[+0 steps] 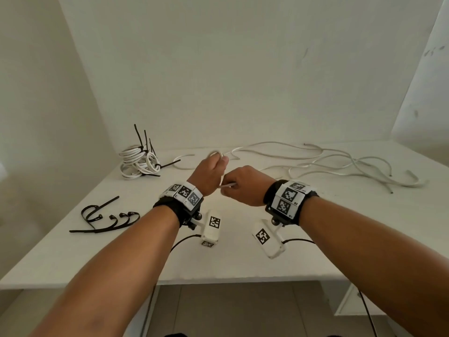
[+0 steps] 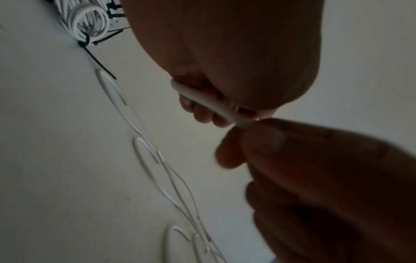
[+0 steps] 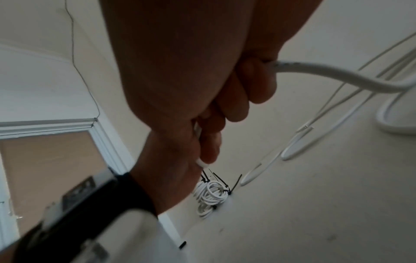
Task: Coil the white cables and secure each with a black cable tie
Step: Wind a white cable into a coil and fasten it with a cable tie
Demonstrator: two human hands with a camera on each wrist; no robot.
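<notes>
Loose black cable ties point(image 1: 107, 218) lie at the near left of the white worktop point(image 1: 243, 261), several bent into open loops. Behind them, at the far left by the wall, sits a pile of coiled white cables point(image 1: 138, 161), each bound with a black tie, the tie tails sticking up and sideways.

Centre: left hand point(image 1: 210, 172), raised above the worktop, is clenched around a small loop of white cable point(image 1: 216, 153); the loop shows above the knuckles. Just right of it, touching or nearly so, the right hand point(image 1: 245, 186) pinches a short stretch of the same cable between thumb and fingers. In the right wrist view the cable leaves this hand and sags down toward the worktop.

Right: uncoiled white cables point(image 1: 340, 164) sprawl in loose overlapping curves across the far right of the worktop, cut ends visible.
</notes>
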